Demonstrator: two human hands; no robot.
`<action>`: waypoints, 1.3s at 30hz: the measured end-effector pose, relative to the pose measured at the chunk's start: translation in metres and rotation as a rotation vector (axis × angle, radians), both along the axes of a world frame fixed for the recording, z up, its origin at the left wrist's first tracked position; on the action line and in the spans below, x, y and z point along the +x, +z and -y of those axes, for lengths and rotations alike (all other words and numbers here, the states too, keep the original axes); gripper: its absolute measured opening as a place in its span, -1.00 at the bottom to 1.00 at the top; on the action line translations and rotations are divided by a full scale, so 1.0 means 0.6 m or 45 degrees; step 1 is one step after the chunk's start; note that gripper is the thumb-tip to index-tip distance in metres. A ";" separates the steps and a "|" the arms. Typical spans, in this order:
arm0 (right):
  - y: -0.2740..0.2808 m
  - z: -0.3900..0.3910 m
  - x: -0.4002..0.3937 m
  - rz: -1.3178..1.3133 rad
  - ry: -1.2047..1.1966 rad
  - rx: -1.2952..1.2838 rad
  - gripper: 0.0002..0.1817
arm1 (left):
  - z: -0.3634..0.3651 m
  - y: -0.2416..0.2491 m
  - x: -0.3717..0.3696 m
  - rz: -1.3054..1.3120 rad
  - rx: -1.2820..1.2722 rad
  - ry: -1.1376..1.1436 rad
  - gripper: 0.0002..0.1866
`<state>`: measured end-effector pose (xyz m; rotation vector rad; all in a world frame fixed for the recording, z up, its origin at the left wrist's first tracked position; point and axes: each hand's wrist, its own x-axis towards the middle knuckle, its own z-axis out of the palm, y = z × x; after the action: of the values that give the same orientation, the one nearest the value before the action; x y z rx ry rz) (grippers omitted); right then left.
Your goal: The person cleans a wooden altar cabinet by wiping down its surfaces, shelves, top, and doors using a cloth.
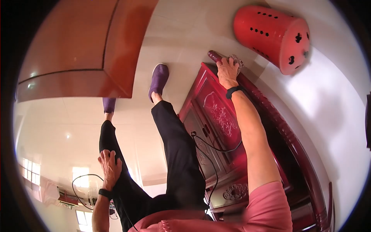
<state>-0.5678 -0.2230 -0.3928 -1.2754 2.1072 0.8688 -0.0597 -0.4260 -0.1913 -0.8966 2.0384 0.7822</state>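
My right hand (228, 71), with a black band at the wrist, reaches to the far end of a dark red carved wooden cabinet (219, 104). Its fingers are closed over a crumpled greyish cloth (239, 62) on the cabinet's top, beside the rounded end of the top rail (214, 56). Most of the cloth is hidden under the hand. Over my black-trousered left leg (110, 139) lies my left hand (111, 169), fingers slightly bent and apart, with no held object visible.
A red pierced plastic bin (270, 38) lies at the upper right by the white wall (336, 96). A brown wooden piece of furniture (73, 50) fills the upper left, above glossy pale floor (69, 123). Black cable (216, 149) loops before the cabinet doors.
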 end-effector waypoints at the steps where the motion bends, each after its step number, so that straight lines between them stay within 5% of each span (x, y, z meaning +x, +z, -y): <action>1: -0.022 0.000 0.002 0.012 0.040 -0.018 -0.71 | 0.003 0.000 -0.006 0.026 0.019 0.000 -0.60; 17: -0.264 -0.005 0.006 0.026 -0.132 -0.025 -0.51 | 0.023 -0.023 -0.187 0.027 0.156 0.021 -0.63; 22: -0.186 0.030 0.006 -0.016 -0.136 0.138 -0.54 | 0.019 -0.014 -0.164 -0.046 0.135 0.031 -0.62; 26: -0.122 0.010 -0.003 -0.122 -0.101 -0.035 -0.68 | 0.020 -0.002 -0.143 -0.133 0.081 0.026 -0.61; 39: 0.245 -0.042 -0.006 -0.270 -0.123 -0.206 -0.76 | 0.022 0.036 -0.019 -0.100 0.063 0.138 -0.77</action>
<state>-0.5714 -0.1980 -0.2456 -1.1935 2.4275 0.8373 -0.0709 -0.4389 -0.1694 -0.9681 2.0423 0.9360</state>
